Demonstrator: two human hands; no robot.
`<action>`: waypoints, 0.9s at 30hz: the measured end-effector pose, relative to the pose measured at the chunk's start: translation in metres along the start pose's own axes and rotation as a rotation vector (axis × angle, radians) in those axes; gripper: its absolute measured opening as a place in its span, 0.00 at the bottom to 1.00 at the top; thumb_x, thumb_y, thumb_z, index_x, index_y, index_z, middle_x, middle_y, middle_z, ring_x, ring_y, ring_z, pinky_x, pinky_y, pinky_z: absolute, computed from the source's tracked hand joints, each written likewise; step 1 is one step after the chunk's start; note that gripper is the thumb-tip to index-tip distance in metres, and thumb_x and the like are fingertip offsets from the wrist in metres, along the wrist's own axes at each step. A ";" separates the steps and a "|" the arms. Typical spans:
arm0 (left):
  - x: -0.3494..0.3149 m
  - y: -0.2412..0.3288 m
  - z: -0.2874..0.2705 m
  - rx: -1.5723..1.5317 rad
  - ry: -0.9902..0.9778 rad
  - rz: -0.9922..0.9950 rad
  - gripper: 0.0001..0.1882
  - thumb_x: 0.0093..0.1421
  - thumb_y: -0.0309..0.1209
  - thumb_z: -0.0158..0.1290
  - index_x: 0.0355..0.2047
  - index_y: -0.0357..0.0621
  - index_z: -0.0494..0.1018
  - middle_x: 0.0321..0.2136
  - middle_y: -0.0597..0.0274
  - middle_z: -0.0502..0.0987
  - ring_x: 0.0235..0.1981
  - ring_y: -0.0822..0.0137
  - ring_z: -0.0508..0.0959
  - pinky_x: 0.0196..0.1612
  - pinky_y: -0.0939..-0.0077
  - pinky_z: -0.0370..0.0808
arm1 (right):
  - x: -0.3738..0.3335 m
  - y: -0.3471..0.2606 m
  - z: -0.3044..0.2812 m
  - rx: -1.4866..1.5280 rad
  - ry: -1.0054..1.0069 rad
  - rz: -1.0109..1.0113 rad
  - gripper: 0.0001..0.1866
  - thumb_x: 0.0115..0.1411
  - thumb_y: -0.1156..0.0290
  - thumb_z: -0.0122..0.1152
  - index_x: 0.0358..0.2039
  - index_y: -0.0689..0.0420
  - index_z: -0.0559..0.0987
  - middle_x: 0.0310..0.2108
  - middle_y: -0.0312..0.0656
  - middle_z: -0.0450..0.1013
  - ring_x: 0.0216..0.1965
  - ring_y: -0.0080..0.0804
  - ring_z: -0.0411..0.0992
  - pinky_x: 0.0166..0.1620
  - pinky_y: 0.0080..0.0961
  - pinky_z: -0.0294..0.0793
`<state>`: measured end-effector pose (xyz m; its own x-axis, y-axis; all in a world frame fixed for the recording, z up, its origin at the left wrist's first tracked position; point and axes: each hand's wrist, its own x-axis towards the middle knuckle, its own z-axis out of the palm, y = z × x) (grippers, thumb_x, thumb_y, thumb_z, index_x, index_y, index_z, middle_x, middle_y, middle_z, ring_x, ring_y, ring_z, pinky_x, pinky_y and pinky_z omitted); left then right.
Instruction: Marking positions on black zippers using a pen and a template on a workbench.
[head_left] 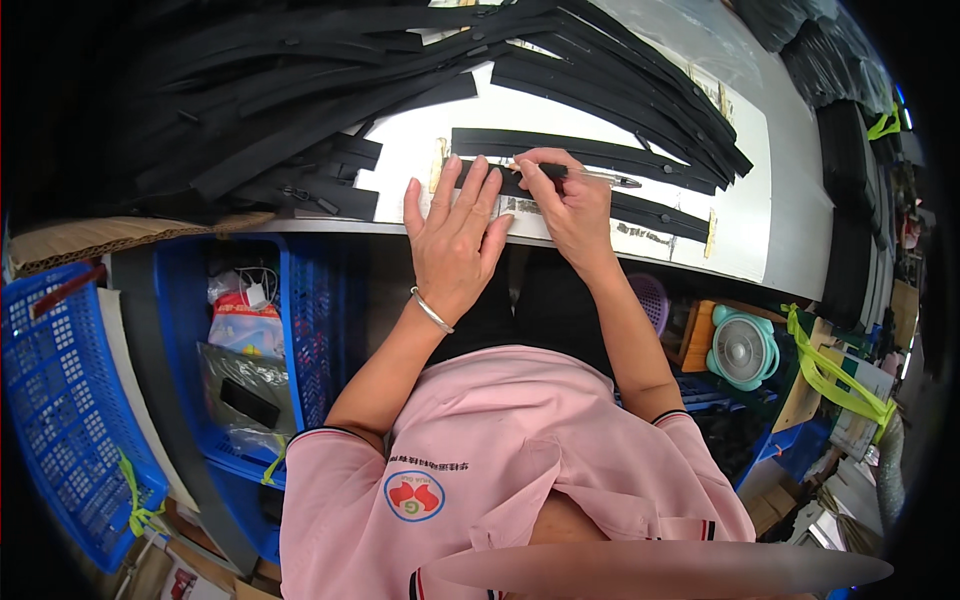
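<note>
Right now, through the head view, I have the left hand (455, 235) lying palm down near the counter's front edge, its fingers slightly spread over the left part of a black strip (660, 215), thumb held apart from them. The right hand (575, 205) is just beside it, thumb and fingers pinching a pen (610, 180) over the strip, with the clear end pointing right; I can't tell from here whether its tip touches the cloth. That strip runs sideways under both hands, across a white board (740, 235) set on the counter (800, 190), and its right part shows past the right wrist. Along the board's near side I make out dark ink marks (640, 233). Just beyond the hands lies a second black strip (580, 152), roughly parallel. More strips fan out (620, 75) toward the far right, and a thick black heap (280, 100) covers the left. Below counter level I can see a blue basket (75, 400) on the left and a small green fan (743, 348) on the right.
</note>
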<state>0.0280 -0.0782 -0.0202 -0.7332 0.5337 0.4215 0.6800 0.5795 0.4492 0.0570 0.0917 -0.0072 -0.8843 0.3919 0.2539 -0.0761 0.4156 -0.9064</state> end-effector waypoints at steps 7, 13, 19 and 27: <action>0.002 0.001 0.000 0.002 0.006 0.003 0.24 0.63 0.38 0.61 0.59 0.43 0.78 0.62 0.62 0.76 0.68 0.56 0.69 0.72 0.47 0.48 | 0.000 -0.002 0.002 -0.071 -0.013 -0.081 0.06 0.65 0.76 0.64 0.38 0.67 0.84 0.40 0.38 0.83 0.24 0.21 0.75 0.27 0.21 0.71; 0.000 -0.001 0.002 0.010 0.017 0.009 0.24 0.63 0.37 0.62 0.58 0.44 0.78 0.62 0.62 0.76 0.68 0.56 0.69 0.71 0.47 0.49 | -0.004 -0.005 -0.004 0.037 -0.024 0.055 0.08 0.64 0.76 0.65 0.31 0.69 0.83 0.36 0.40 0.83 0.22 0.25 0.75 0.26 0.22 0.71; 0.001 0.000 0.003 0.021 0.015 0.010 0.24 0.63 0.36 0.61 0.58 0.45 0.78 0.62 0.63 0.76 0.68 0.57 0.69 0.71 0.46 0.48 | -0.004 -0.006 -0.009 -0.020 -0.165 -0.031 0.06 0.64 0.78 0.65 0.34 0.69 0.84 0.35 0.41 0.83 0.27 0.21 0.78 0.29 0.18 0.73; 0.000 -0.001 0.004 0.033 -0.012 0.002 0.25 0.63 0.35 0.62 0.60 0.45 0.77 0.63 0.62 0.76 0.69 0.56 0.68 0.72 0.47 0.46 | -0.008 -0.006 -0.020 -0.005 -0.172 -0.046 0.06 0.63 0.79 0.64 0.32 0.69 0.84 0.33 0.39 0.83 0.24 0.20 0.74 0.27 0.15 0.70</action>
<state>0.0279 -0.0761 -0.0242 -0.7321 0.5418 0.4129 0.6810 0.5983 0.4223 0.0738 0.1027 0.0032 -0.9456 0.2264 0.2335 -0.1165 0.4343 -0.8932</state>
